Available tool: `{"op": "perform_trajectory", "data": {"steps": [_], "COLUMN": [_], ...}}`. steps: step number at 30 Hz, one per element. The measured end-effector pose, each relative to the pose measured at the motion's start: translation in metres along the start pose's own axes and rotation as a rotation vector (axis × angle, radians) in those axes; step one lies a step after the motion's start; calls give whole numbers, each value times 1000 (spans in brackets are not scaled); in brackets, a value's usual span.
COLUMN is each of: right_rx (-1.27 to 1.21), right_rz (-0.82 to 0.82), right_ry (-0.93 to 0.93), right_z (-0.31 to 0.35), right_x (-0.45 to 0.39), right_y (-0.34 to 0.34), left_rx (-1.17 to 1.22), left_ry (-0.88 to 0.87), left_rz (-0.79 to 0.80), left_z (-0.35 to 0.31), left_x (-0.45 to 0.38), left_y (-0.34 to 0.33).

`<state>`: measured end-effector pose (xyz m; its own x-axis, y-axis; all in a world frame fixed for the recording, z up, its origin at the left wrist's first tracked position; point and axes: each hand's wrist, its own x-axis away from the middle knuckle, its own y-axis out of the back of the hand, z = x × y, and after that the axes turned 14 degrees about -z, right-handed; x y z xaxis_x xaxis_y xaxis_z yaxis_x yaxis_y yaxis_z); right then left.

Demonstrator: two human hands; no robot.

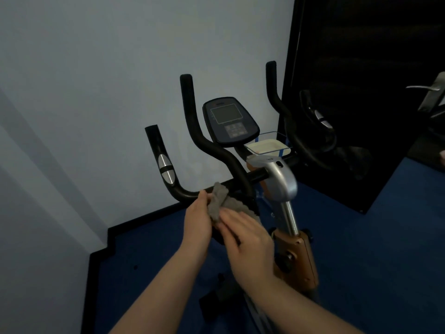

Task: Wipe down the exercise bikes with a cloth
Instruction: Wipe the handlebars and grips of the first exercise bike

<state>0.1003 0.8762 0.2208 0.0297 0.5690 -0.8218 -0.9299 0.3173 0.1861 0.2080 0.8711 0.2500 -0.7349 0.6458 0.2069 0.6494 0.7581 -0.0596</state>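
Note:
An exercise bike stands before me with black handlebars (192,112), a console (230,120) and a silver and orange post (286,213). A grey cloth (220,200) is draped over the lower left bar of the handlebars. My left hand (197,218) grips the cloth from the left, thumb up against the bar. My right hand (248,235) lies on the cloth's lower part, its fingers blurred. The bar under the cloth is hidden.
A pale wall is behind the bike and a black panel (361,92) stands at the right. A small tray with a cream container (267,145) sits behind the console. Blue floor (373,261) spreads below. A metal door handle (426,89) shows at the far right.

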Motion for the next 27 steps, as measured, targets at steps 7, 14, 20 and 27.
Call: {"op": "perform_trajectory", "data": {"steps": [7, 14, 20, 27], "right_rx": [48, 114, 298, 316], "right_rz": [-73, 170, 287, 248], "right_ry": [57, -146, -115, -163], "right_z": [-19, -17, -28, -12], "right_x": [-48, -15, -72, -32], "right_y": [-17, -4, -15, -4], "left_rx": [-32, -72, -66, -82], "left_ry": [-154, -280, -260, -310], "left_rz": [5, -12, -34, -34], "left_z": [1, 5, 6, 5], "left_x": [2, 5, 6, 8], "left_y": [-1, 0, 0, -1]}}
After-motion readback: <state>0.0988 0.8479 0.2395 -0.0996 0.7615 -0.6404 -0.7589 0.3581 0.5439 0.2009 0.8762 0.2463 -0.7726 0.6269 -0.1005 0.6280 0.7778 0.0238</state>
